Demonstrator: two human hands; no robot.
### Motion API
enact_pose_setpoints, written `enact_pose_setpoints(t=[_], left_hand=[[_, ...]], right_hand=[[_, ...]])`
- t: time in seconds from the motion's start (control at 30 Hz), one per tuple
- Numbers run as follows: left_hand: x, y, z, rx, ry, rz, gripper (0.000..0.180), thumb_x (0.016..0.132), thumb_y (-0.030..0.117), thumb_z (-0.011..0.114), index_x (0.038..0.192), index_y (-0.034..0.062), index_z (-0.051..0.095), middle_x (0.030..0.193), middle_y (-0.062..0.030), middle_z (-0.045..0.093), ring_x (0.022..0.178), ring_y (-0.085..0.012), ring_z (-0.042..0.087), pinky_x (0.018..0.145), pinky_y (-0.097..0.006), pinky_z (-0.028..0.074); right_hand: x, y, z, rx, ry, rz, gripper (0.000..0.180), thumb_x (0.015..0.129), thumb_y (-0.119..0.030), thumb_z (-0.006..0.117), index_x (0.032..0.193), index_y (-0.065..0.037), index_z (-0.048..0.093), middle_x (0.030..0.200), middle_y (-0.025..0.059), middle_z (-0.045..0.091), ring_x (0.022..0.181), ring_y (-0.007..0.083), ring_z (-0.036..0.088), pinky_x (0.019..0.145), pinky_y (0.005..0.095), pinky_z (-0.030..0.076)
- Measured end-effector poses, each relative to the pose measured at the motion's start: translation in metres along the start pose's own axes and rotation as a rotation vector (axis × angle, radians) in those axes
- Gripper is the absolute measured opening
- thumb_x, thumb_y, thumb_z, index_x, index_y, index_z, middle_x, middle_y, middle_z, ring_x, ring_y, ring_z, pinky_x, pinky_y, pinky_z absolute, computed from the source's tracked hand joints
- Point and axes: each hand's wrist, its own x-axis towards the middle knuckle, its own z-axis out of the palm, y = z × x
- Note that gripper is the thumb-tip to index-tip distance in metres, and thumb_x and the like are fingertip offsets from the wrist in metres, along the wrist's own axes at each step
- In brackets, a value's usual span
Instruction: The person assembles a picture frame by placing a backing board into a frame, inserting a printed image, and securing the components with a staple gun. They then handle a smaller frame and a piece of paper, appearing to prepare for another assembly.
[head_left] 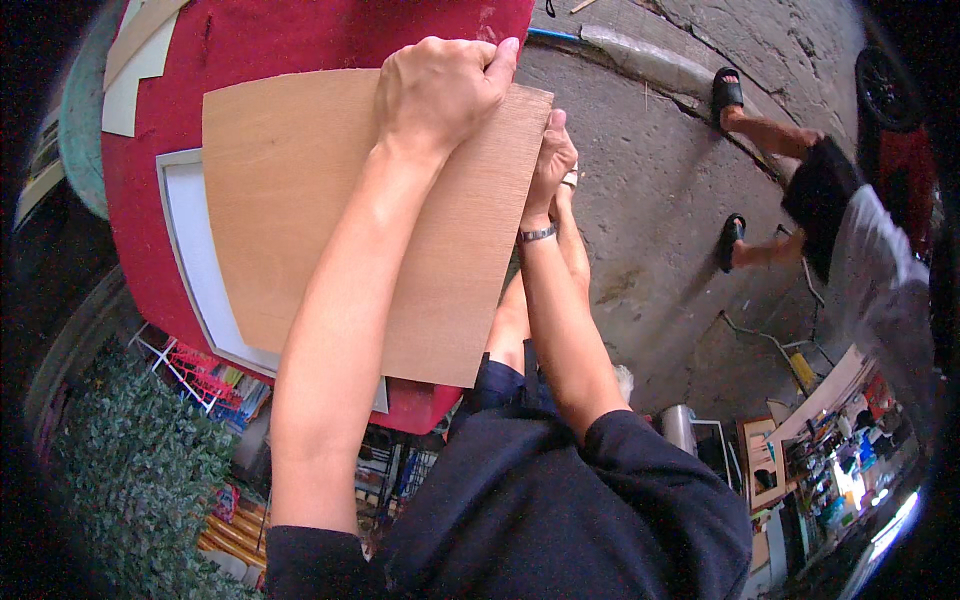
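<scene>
A thin light-brown plywood sheet [300, 200] lies tilted over a red-topped table. My left hand [440, 95] is closed at the sheet's far edge, its knuckles up and its thumb reaching toward the far right corner. The fingertips of that hand are hidden. My right hand [552, 165], below a metal-banded watch [538, 233], is closed around the sheet's right edge, with the thumb upward and the other fingers partly hidden. Under the sheet, a white panel with a pale frame [190, 225] shows along the left side.
The red table [150, 245] carries pale board strips [135, 75] at its far left. Leafy greenery [130, 460] stands at lower left. On the right, a person in black sandals [728, 95] is on the concrete floor [640, 190]. Cluttered goods [850, 460] fill the lower right.
</scene>
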Motion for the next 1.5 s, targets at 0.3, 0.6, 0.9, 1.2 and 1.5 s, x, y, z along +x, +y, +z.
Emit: enact_pose_setpoints(t=[0.3, 0.6, 0.9, 1.2, 1.5], left_hand=[[0.002, -0.001, 0.0, 0.007, 0.005, 0.011, 0.042, 0.091, 0.042, 0.059, 0.067, 0.0109, 0.073, 0.058, -0.0161, 0.062, 0.054, -0.0318, 0.065, 0.051, -0.041, 0.053], [0.001, 0.002, 0.0, 0.002, -0.007, -0.029, 0.046, 0.091, 0.043, 0.058, 0.062, 0.0093, 0.07, 0.055, -0.0159, 0.06, 0.052, -0.0323, 0.064, 0.05, -0.042, 0.052], [0.003, 0.002, -0.003, 0.004, -0.023, -0.02, 0.045, 0.092, 0.041, 0.059, 0.061, 0.0088, 0.069, 0.055, -0.0161, 0.059, 0.051, -0.0321, 0.064, 0.049, -0.041, 0.051], [0.001, 0.002, -0.003, 0.041, -0.015, -0.019, 0.047, 0.092, 0.044, 0.057, 0.064, 0.0088, 0.069, 0.056, -0.0173, 0.06, 0.052, -0.0346, 0.063, 0.05, -0.043, 0.05], [0.003, 0.004, -0.003, 0.03, -0.016, -0.033, 0.047, 0.092, 0.043, 0.057, 0.061, 0.0089, 0.067, 0.056, -0.0168, 0.059, 0.053, -0.0344, 0.063, 0.05, -0.044, 0.05]], right_hand=[[0.027, -0.007, 0.013, -0.039, 0.041, -0.035, 0.051, 0.104, -0.039, 0.044, 0.069, -0.003, 0.055, 0.061, -0.0024, 0.053, 0.058, 0.0049, 0.043, 0.052, 0.0253, 0.035], [0.005, 0.005, 0.001, -0.025, 0.032, -0.046, 0.05, 0.104, -0.036, 0.045, 0.067, -0.003, 0.051, 0.06, -0.003, 0.05, 0.059, 0.0048, 0.039, 0.051, 0.0259, 0.032], [0.021, 0.001, 0.011, -0.004, 0.052, -0.011, 0.05, 0.104, -0.037, 0.046, 0.065, -0.005, 0.047, 0.061, -0.0044, 0.047, 0.059, 0.0041, 0.038, 0.051, 0.025, 0.029], [0.004, 0.005, -0.002, -0.091, 0.047, -0.001, 0.049, 0.104, -0.035, 0.045, 0.066, -0.004, 0.048, 0.063, -0.0044, 0.048, 0.059, 0.0044, 0.038, 0.051, 0.0258, 0.031], [0.006, 0.0, 0.007, -0.02, 0.063, -0.007, 0.048, 0.105, -0.032, 0.045, 0.065, -0.005, 0.05, 0.06, -0.0043, 0.049, 0.057, 0.0039, 0.038, 0.051, 0.0244, 0.031]])
